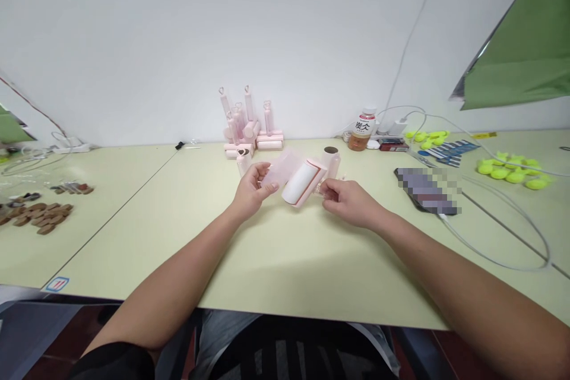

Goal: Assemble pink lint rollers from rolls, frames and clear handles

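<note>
My left hand [252, 195] pinches a pale pink translucent cover [284, 168] between thumb and fingers. My right hand [351, 202] is closed around the handle end of a lint roller [304, 183], whose white roll with a reddish edge tilts over the table. The cover's edge sits close beside the roll; whether they touch I cannot tell. Just behind the lint roller stands an upright sticky roll [331, 160] with a brown core. Another upright roll [243, 160] is partly behind my left hand.
Several pink lint rollers [253, 136] are grouped against the wall. A drink bottle [361, 129] stands to their right. A phone [425, 193] with a white cable, yellow-green objects [512, 169] and blue strips [449, 151] lie right. Brown pieces [42, 214] lie far left.
</note>
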`<state>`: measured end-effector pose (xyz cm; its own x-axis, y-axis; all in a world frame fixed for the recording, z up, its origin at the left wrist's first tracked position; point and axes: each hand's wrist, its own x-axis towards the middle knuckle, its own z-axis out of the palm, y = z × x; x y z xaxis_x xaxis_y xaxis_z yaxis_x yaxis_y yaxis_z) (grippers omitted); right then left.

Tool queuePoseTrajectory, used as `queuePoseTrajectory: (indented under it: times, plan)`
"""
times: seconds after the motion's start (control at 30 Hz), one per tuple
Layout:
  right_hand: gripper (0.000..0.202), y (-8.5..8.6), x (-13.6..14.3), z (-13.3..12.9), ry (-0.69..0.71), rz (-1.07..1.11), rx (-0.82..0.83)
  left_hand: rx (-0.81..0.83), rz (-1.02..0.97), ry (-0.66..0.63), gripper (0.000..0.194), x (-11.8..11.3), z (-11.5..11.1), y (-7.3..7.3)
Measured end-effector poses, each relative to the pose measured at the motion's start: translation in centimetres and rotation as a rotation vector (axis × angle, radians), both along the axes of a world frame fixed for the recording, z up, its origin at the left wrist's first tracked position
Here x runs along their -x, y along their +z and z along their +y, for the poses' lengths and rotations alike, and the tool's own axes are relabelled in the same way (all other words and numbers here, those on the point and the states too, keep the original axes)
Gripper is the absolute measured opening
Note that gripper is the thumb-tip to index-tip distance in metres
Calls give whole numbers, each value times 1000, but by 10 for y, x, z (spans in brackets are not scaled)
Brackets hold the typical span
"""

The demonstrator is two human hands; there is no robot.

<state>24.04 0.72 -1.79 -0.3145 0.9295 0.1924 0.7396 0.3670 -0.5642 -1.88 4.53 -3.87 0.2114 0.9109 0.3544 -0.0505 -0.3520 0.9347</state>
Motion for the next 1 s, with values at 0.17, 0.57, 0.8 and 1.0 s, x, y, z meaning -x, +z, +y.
queuePoseTrajectory:
  times: [0.17, 0.57, 0.8, 1.0]
  plan:
    - [5, 1, 2, -2, -14, -11, 12, -52, 71, -11, 58, 1, 0, -5]
    - [6, -1, 4, -4, 44, 11, 25, -81, 276, -62, 62, -1, -6, 1]
    - [12, -2, 6, -5, 63, -36, 93, 59, 250, -93, 58, -5, -9, 3]
    - [18, -3, 8, -5, 94, -32, 112, 140, 240, -173, 60, -11, -14, -1]
